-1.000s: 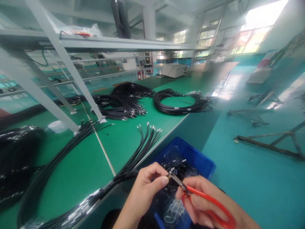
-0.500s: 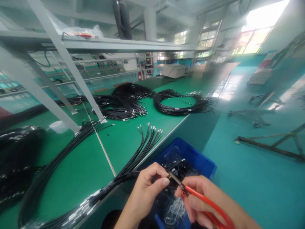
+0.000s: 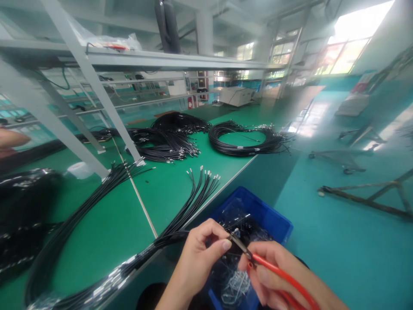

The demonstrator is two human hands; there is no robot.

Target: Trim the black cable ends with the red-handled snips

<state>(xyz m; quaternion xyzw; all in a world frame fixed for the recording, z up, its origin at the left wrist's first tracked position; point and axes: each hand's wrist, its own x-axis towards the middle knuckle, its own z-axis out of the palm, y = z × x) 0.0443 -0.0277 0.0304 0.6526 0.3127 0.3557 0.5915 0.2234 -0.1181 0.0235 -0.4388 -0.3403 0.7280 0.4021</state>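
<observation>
My left hand (image 3: 203,256) pinches the end of a black cable (image 3: 179,234) between thumb and forefinger, above the blue bin. My right hand (image 3: 271,269) is wrapped round red-handled pliers (image 3: 280,275). The narrow metal jaws reach to the tips of my left fingers, at the cable end. Whether the jaws bite on the cable is too small to tell. The cable comes from a long bundle of black cables (image 3: 80,209) that curves over the green tabletop (image 3: 112,232). Several pale tips fan out from that bundle near the table edge.
Below my hands stands a blue bin (image 3: 271,211) holding clear and black scraps. A coiled cable bundle (image 3: 238,150) and more cable piles (image 3: 167,144) lie farther back. Shelf posts (image 3: 97,86) rise at the left. Wheeled metal frames (image 3: 368,198) stand on the floor at right.
The pliers have tilted and shifted slightly, with their jaws looking closer together at my left fingertips. Another person's arm has come into view at the left edge.
</observation>
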